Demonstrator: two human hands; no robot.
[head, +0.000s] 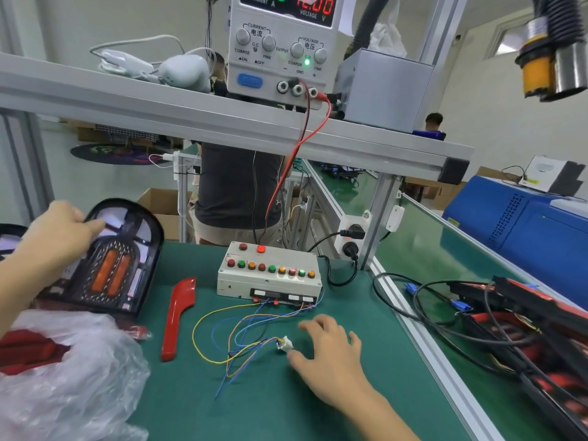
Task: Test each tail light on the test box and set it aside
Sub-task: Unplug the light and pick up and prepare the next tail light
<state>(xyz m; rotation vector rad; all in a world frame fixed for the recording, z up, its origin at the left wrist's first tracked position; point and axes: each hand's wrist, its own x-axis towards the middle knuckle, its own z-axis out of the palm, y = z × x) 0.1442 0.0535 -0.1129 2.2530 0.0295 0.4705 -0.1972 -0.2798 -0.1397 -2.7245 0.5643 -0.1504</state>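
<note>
Left hand [60, 230] is curled over the black-framed, arch-topped tail light [117, 259], lying left of the grey button-studded test box [270, 275], rounded end pointed away. Right hand [331, 354], fingers loosely spread, is touching the white wire connector [284, 342].

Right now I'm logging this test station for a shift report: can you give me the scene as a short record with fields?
left hand: grips the top edge of the tail light
right hand: thumb at the white connector
connector wires: run to the test box
test box: one red lamp lit, top row
power supply: voltage reads 12.00
beside: red trim piece, plastic bag
</note>
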